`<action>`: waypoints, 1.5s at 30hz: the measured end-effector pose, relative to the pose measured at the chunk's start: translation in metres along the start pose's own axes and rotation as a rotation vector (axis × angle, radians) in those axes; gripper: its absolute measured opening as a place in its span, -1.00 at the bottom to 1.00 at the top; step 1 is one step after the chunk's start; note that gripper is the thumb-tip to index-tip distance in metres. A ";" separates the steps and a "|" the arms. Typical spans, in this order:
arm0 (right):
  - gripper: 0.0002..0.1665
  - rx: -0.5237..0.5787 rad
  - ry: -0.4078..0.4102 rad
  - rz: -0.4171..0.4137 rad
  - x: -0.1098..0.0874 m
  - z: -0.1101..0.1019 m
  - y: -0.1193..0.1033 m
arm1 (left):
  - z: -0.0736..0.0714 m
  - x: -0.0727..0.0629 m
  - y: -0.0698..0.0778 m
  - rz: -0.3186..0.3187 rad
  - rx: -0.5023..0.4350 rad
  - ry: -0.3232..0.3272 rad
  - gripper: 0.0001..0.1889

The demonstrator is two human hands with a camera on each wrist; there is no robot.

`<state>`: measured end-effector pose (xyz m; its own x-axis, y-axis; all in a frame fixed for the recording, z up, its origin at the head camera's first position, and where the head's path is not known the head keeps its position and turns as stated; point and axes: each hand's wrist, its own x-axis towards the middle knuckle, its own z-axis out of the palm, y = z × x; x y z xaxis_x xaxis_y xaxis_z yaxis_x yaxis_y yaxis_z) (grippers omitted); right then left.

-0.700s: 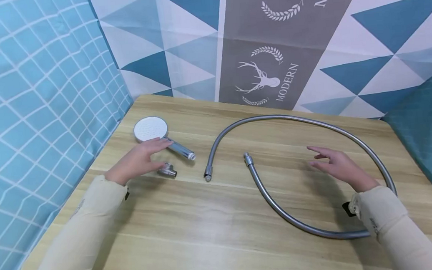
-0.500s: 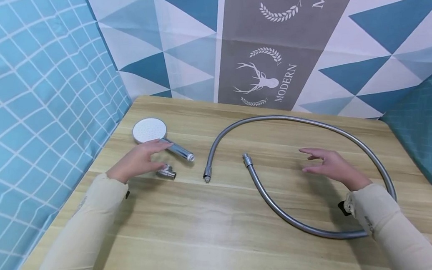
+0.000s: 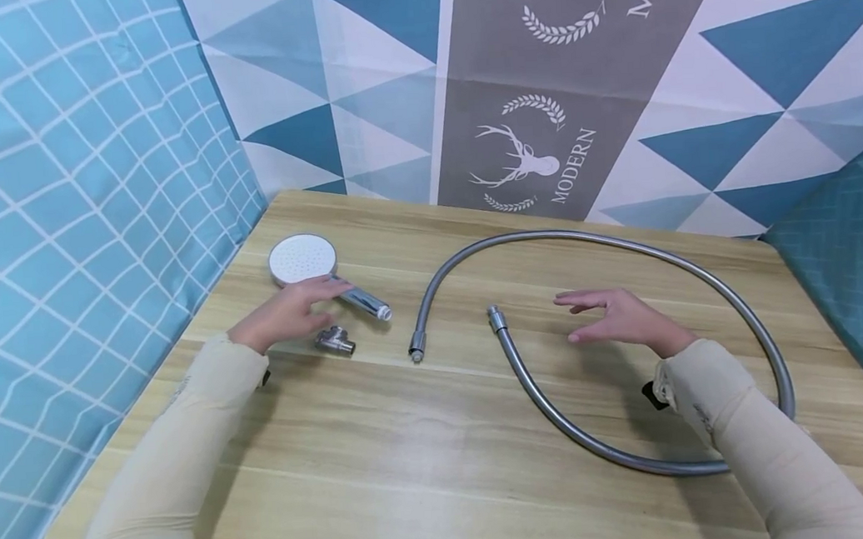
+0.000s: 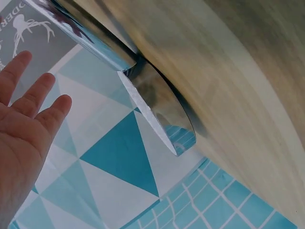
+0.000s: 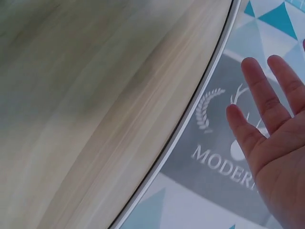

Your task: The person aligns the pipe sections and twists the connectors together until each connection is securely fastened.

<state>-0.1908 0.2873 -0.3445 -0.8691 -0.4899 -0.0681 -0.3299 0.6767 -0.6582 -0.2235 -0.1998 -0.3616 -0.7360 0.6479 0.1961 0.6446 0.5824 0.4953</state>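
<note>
wood table (image 3: 341, 476): showerhead (image 3: 305, 259) below left grip (image 3: 289, 310) (apart)

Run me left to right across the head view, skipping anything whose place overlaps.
Blue gridded sheet → shower head → first hose end → second hose end → right hand → teal sheet.
</note>
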 end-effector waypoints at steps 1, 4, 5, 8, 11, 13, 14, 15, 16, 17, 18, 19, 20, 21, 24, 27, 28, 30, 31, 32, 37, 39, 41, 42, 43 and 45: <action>-0.33 -0.008 -0.003 -0.007 0.003 0.001 -0.001 | 0.001 0.001 0.000 0.003 0.000 0.000 -0.48; -0.34 -0.054 -0.017 -0.066 0.013 0.006 -0.005 | 0.001 0.005 0.002 0.009 0.010 0.000 -0.47; -0.34 -0.073 -0.021 -0.088 0.017 0.008 -0.007 | 0.001 0.007 0.003 0.008 0.015 -0.003 -0.47; -0.33 -0.133 -0.032 -0.162 0.029 0.014 -0.012 | 0.000 0.011 0.006 -0.014 0.024 -0.025 -0.44; -0.32 -0.152 -0.046 -0.199 0.037 0.019 -0.016 | 0.001 0.015 0.009 -0.046 0.031 -0.070 -0.41; -0.32 -0.161 -0.067 -0.214 0.041 0.023 -0.019 | 0.002 0.018 0.010 -0.062 0.040 -0.097 -0.39; -0.33 -0.164 -0.080 -0.223 0.043 0.025 -0.020 | 0.003 0.020 0.010 -0.071 0.046 -0.109 -0.38; -0.33 -0.169 -0.094 -0.234 0.045 0.026 -0.022 | 0.003 0.021 0.011 -0.077 0.050 -0.119 -0.38; -0.33 -0.171 -0.111 -0.241 0.046 0.028 -0.024 | 0.003 0.022 0.012 -0.082 0.057 -0.126 -0.37; -0.33 -0.180 -0.124 -0.254 0.048 0.030 -0.027 | 0.003 0.023 0.012 -0.090 0.064 -0.135 -0.37; -0.33 -0.183 -0.137 -0.265 0.049 0.031 -0.029 | 0.003 0.024 0.012 -0.092 0.073 -0.140 -0.36; -0.33 -0.185 -0.149 -0.273 0.051 0.033 -0.031 | 0.003 0.025 0.012 -0.094 0.082 -0.146 -0.36; -0.33 -0.183 -0.161 -0.280 0.052 0.034 -0.034 | 0.002 0.026 0.013 -0.093 0.092 -0.150 -0.36; -0.34 -0.194 -0.170 -0.287 0.054 0.036 -0.036 | 0.002 0.027 0.013 -0.091 0.100 -0.152 -0.35; -0.37 -0.219 -0.189 -0.295 0.059 0.039 -0.043 | 0.001 0.029 0.013 -0.090 0.113 -0.155 -0.34; -0.39 -0.265 -0.190 -0.316 0.063 0.043 -0.047 | 0.001 0.031 0.014 -0.097 0.103 -0.165 -0.33; -0.39 -0.274 -0.188 -0.328 0.065 0.045 -0.048 | 0.002 0.031 0.014 -0.100 0.104 -0.171 -0.33; -0.39 -0.285 -0.179 -0.353 0.067 0.047 -0.050 | 0.003 0.032 0.014 -0.104 0.108 -0.183 -0.33; -0.39 -0.301 -0.171 -0.372 0.068 0.048 -0.050 | 0.004 0.032 0.014 -0.104 0.112 -0.185 -0.34; -0.39 -0.313 -0.164 -0.390 0.070 0.049 -0.052 | 0.004 0.032 0.013 -0.104 0.119 -0.187 -0.33; -0.38 -0.374 -0.139 -0.452 0.076 0.056 -0.060 | 0.005 0.033 0.011 -0.105 0.148 -0.182 -0.33; -0.37 -0.380 -0.141 -0.463 0.079 0.059 -0.064 | 0.005 0.034 0.009 -0.099 0.162 -0.183 -0.33; -0.37 -0.381 -0.149 -0.465 0.081 0.062 -0.068 | 0.006 0.036 0.008 -0.095 0.169 -0.187 -0.34; -0.36 -0.377 -0.154 -0.462 0.082 0.063 -0.070 | 0.006 0.037 0.007 -0.097 0.173 -0.193 -0.34; -0.36 -0.371 -0.161 -0.458 0.083 0.065 -0.072 | 0.007 0.039 0.006 -0.105 0.175 -0.200 -0.35; -0.36 -0.369 -0.170 -0.454 0.084 0.067 -0.075 | 0.008 0.042 0.005 -0.134 0.167 -0.215 -0.35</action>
<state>-0.2140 0.1581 -0.3510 -0.5506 -0.8346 0.0193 -0.7862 0.5107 -0.3480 -0.2496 -0.1652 -0.3575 -0.7679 0.6382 -0.0542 0.5825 0.7310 0.3554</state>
